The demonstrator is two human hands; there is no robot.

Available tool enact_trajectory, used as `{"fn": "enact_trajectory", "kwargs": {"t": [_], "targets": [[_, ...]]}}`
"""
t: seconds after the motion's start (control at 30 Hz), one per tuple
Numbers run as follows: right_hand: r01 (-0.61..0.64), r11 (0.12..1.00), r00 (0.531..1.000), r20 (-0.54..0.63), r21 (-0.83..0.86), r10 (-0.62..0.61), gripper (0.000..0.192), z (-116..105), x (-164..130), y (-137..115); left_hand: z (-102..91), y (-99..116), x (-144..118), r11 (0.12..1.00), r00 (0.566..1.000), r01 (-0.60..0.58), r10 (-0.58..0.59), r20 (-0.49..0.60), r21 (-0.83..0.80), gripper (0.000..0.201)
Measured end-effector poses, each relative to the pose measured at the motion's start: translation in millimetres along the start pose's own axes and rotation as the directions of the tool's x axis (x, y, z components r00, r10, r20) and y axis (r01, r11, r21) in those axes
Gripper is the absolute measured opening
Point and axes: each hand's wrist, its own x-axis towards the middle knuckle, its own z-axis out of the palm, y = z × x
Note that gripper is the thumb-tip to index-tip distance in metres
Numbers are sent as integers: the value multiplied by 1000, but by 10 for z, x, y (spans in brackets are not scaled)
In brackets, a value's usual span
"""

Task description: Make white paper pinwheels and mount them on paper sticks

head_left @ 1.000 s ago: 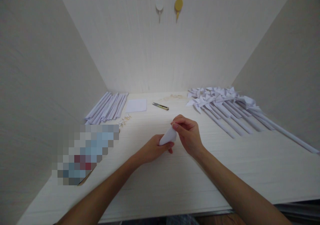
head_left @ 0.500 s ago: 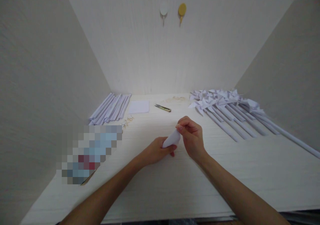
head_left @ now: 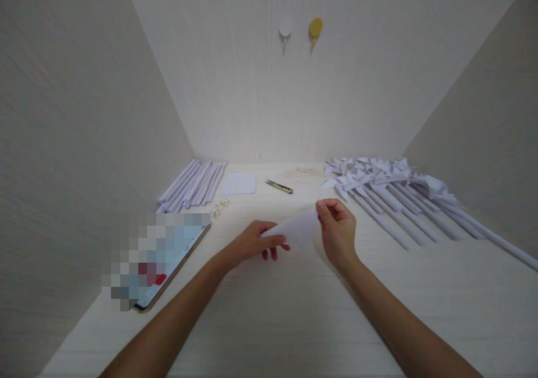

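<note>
A piece of white paper point(head_left: 299, 228) stretches between my two hands above the table, folded or curved to a narrow end on the left. My left hand point(head_left: 254, 241) is closed on that narrow end, thumb on top and fingers beneath. With thumb and fingertips, my right hand point(head_left: 337, 227) pinches the upper right corner. Beyond my hands lie small yellow-handled thread snips point(head_left: 279, 186) and a stack of square white paper point(head_left: 239, 183). How the held paper is folded underneath is hidden.
Rolled paper sticks point(head_left: 194, 185) lie at back left, with small whitish pieces point(head_left: 221, 205) nearby. A partly blurred phone or tablet point(head_left: 176, 260) rests at left. Paper pinwheels on sticks point(head_left: 378, 185) are piled at right. White and yellow hooks point(head_left: 315, 28) hang on the back wall.
My hands have moved apart, the right one to the right and the left one to the left. The paper between them has opened out wider. The view has shifted slightly.
</note>
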Motion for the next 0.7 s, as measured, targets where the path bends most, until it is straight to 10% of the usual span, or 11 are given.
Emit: {"fn": "enact_trajectory", "kwargs": {"t": [0.37, 0.7], "targets": [[-143, 962, 959, 209, -232, 193, 20, 4, -15, 45, -200, -109, 128, 925, 839, -235, 38, -543, -299, 26], [20, 838, 640, 651, -546, 409, 14, 54, -201, 58, -99, -76, 94, 964, 775, -205, 55, -629, -168, 34]]}}
